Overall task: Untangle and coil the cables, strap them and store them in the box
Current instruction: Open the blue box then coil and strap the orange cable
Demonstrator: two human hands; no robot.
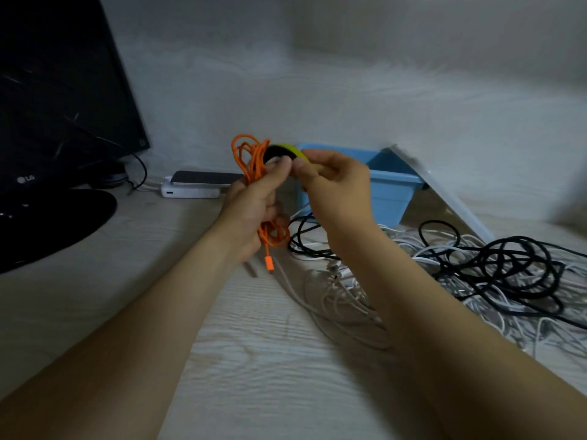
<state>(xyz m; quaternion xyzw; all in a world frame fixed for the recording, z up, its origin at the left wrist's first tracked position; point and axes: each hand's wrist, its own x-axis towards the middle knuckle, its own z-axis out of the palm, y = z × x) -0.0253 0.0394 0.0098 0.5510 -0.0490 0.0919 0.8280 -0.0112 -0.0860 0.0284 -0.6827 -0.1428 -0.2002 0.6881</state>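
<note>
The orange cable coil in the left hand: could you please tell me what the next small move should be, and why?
Probably pull the yellow-and-black strap snug around the orange cable coil and press it closed. The left hand grips the coil, the right hand pinches the strap's free end, and the strap arcs open between them; the blue box stands behind.

Left hand (251, 204) gripping; right hand (333, 182) pinching; forearms outstretched.

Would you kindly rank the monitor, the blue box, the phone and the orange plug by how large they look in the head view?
Largest to smallest:
monitor
blue box
phone
orange plug
The right hand hides part of the box, yet the order is clear.
</note>
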